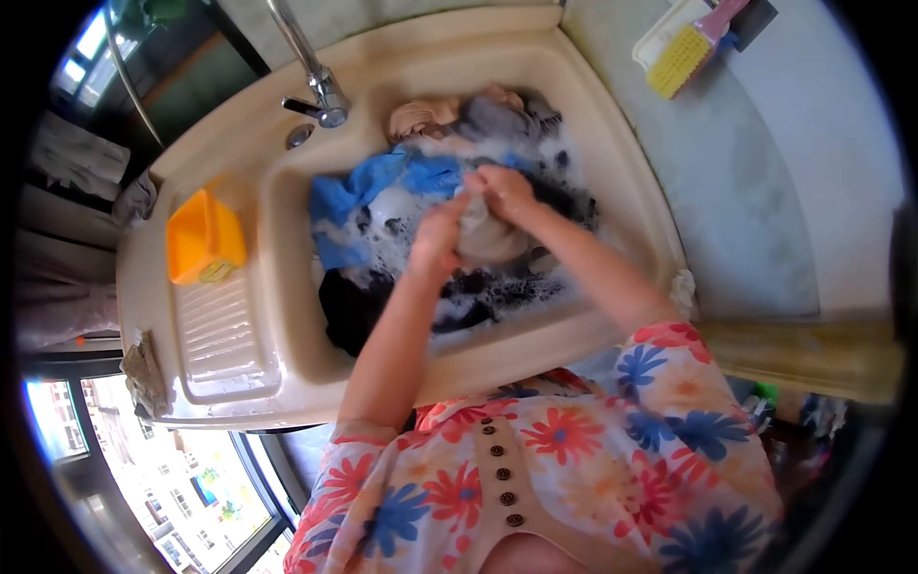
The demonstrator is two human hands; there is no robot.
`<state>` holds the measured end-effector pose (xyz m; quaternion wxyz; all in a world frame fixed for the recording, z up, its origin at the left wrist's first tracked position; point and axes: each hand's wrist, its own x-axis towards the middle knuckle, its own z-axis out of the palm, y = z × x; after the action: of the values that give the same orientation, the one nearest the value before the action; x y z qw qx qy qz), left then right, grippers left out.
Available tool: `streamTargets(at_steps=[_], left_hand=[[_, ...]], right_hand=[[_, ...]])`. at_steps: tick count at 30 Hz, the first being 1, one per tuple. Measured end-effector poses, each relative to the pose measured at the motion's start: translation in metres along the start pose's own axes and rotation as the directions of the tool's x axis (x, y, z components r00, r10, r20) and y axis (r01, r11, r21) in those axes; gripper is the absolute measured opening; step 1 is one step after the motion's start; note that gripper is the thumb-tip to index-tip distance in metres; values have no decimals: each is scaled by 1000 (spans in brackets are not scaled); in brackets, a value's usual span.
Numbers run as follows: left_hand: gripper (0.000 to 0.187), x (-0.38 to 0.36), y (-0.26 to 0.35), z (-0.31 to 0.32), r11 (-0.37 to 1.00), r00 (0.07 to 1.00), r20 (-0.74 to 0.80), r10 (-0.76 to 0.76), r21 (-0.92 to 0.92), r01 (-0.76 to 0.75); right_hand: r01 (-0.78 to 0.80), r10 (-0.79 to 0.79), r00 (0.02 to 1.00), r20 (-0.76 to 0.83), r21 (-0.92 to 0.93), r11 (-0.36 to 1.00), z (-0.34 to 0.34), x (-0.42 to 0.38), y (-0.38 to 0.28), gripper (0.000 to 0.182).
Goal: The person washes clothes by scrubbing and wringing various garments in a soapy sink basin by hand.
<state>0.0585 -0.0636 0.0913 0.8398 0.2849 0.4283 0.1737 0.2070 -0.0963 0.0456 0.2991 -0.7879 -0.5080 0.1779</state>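
Judged partway along: one piece taken up, several others lying in the sink (pixel 478 368) among white suds (pixel 387 206). Left to handle, clock directions taken from the piece held: blue cloth (pixel 432 174) at ten o'clock, partly in the foamy water; black cloth (pixel 352 311) at eight, against the near-left side of the basin; peach cloth (pixel 421 117) at eleven; grey cloth (pixel 490 120) at twelve, crumpled beside the peach one. With foam and dark water over much of the basin, cannot tell the full count, nor which pieces may already be finished. Judged no further than the middle, on the amount lying in the foam.

As to the left hand (pixel 440 232): closed, found grasping the pale cloth (pixel 490 239) by its left side. As to the right hand (pixel 507 194): likewise closed, fingers curled tightly over the bunched top of the same cloth. Slight blur noted at both; cannot tell the exact set of each finger. Pale cloth located between and below the hands, just right of the basin's centre, bunched and hanging down to the suds.

Also recorded: tap (pixel 330 110) between ten and eleven o'clock, orange container (pixel 204 239) at nine, yellow-bristled brush (pixel 681 59) between one and two.
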Motion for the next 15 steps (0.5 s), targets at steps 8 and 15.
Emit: streamTargets(at_steps=[8,15], left_hand=[[43,28,-24,-31,-99,957,-5,290,994,35],[39,60,-26,-85,939,995,99,-3,344,-31]], right_hand=[[-47,210,883,419,-367,929,-5,-52,28,31],[-193,264,960,90,-468,862,-11,-28,50,17]])
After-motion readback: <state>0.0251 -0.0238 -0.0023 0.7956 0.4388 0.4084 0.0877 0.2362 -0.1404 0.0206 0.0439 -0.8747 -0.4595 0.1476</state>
